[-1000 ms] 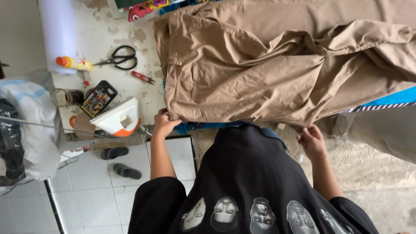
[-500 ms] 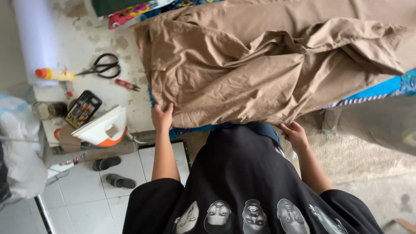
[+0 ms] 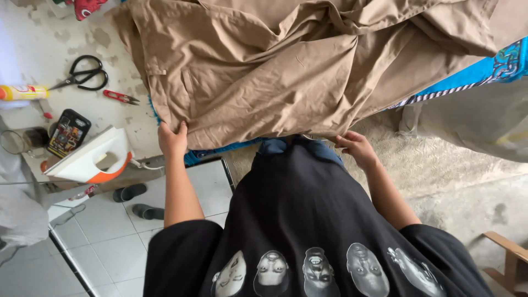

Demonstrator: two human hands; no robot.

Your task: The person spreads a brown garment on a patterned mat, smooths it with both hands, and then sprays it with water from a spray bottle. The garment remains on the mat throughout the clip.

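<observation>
On the left of the tabletop (image 3: 118,118), scissors (image 3: 82,77), a small red clipper (image 3: 122,97) and a white-and-orange iron (image 3: 91,158) are lying untouched beside the tan garment (image 3: 264,71). The left hand (image 3: 172,139) is pinching the garment's near-left hem, while the cloth is lying spread but heavily creased over a blue cloth (image 3: 473,77). The right hand (image 3: 357,147) is curling at the near edge, its grip unclear; smoothing looks barely begun, ironing not started.
</observation>
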